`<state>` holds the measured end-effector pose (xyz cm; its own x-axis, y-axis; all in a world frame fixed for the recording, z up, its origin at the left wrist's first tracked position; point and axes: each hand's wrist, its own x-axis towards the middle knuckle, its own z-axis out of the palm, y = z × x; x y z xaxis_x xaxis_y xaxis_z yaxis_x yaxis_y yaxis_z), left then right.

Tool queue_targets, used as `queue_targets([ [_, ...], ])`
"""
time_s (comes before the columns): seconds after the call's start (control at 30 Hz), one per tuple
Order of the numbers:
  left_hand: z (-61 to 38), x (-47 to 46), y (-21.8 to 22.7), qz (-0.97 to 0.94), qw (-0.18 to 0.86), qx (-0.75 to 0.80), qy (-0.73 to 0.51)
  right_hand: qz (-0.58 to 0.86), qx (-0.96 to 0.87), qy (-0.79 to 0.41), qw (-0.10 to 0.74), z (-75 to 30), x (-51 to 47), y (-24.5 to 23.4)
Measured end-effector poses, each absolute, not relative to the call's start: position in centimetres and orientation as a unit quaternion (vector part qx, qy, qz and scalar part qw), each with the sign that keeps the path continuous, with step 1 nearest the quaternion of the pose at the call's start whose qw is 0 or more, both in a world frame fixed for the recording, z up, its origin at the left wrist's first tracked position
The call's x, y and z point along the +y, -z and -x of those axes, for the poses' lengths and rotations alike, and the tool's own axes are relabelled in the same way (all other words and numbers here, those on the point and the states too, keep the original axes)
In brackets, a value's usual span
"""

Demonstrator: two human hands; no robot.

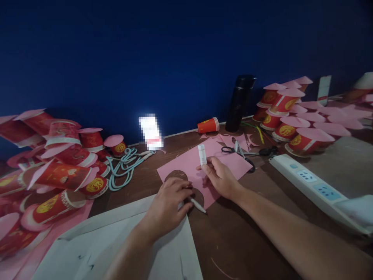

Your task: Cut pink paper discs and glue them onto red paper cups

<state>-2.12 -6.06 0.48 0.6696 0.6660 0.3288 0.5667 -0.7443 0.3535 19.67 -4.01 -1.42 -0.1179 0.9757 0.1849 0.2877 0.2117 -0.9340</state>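
My right hand (220, 177) is closed around a small white tube with a cap that looks like a glue stick (202, 153), held upright above pink paper (186, 161). My left hand (171, 204) is bent over the near left edge of this paper. A slim white pen-like stick (198, 205) pokes out between its thumb and fingers, tip toward the right. Round holes are cut in the pink sheet, with the brown table showing through. Black-handled scissors (237, 149) lie on its far right part, beside pink scraps (225, 139).
Red paper cups with pink discs (94, 186) are heaped at left; more cups (310, 136) stand at right. A power strip (309, 181), black flask (240, 103), fallen cups (208, 125), coiled cable (125, 165), lit phone (150, 131) and large white sheet (116, 241) surround the hands.
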Motion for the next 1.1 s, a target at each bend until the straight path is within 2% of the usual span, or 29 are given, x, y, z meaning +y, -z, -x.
queue_targets([
  [0.2, 2.3, -5.8, -0.4, -0.913, 0.13, 0.361, -0.141, 0.507, -0.639, -0.395, 0.423, -19.6, -3.9, 1.7],
  [0.37, 1.7, -5.7, -0.2, -0.925, 0.081, 0.347, -0.133, 0.511, -0.634, -0.406, 0.414, -19.5, -3.8, 1.8],
  [0.43, 1.5, -5.8, -0.1, -0.929, 0.063, 0.322, -0.172, 0.512, -0.634, -0.411, 0.409, -19.5, -3.7, 1.8],
  [0.53, 1.8, -5.7, -0.2, -0.894, 0.037, 0.32, -0.312, 0.525, -0.626, -0.418, 0.397, -19.5, -3.7, 1.6],
  [0.63, 3.2, -4.8, -0.1, -0.816, -0.065, 0.413, -0.399, 0.532, -0.619, -0.418, 0.398, -19.6, -3.7, 1.5],
  [0.77, 5.7, -2.5, 0.6, -0.755, -0.158, 0.552, -0.317, 0.522, -0.616, -0.415, 0.418, -19.6, -3.9, 1.5],
  [0.9, 6.9, -1.3, 1.2, -0.715, -0.15, 0.633, -0.256, 0.513, -0.603, -0.43, 0.433, -19.5, -4.1, 1.6],
  [1.1, 6.7, -1.4, 0.6, -0.692, -0.083, 0.704, -0.138, 0.511, -0.618, -0.423, 0.422, -19.3, -4.4, 1.2],
])
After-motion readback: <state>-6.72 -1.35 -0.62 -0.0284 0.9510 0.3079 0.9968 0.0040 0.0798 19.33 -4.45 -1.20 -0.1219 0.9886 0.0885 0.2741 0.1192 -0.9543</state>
